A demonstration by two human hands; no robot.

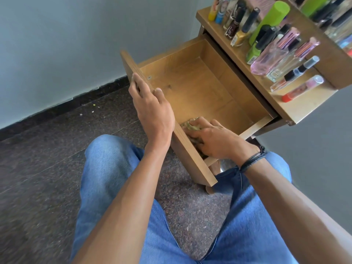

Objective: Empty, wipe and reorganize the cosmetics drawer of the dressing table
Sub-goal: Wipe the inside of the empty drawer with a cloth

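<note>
— Gripped at its top edge by the left hand [152, 109] is the drawer front [190, 159]: the fingers are curled over the outer face, and the thumb is laid against the inner side.

— And the right grip?

— A crumpled greenish cloth [187, 124] is held under the right hand [215, 141], whose fingers are bent over it. The cloth is pressed onto the bottom of the drawer [200, 86], in the near corner, just behind the drawer front.

— Where is the drawer found?

— It is pulled well out from under the table [297, 111], and its bare wooden bottom is seen beyond the right hand.

— What is carried by the table?

— Cosmetics are crowded along its top. Nail polish bottles [239, 34] are stood toward the far end, with a tall lime-green can [270, 20] behind them. A pink perfume bottle [270, 58] is laid nearer, and a red-capped tube [302, 88] is laid close to the near end.

— Anything else?

— Black cords [251, 159] are worn on the right wrist. Blue jeans [114, 178] are seen below both arms, and a dark speckled floor [47, 149] is seen beneath them.
</note>
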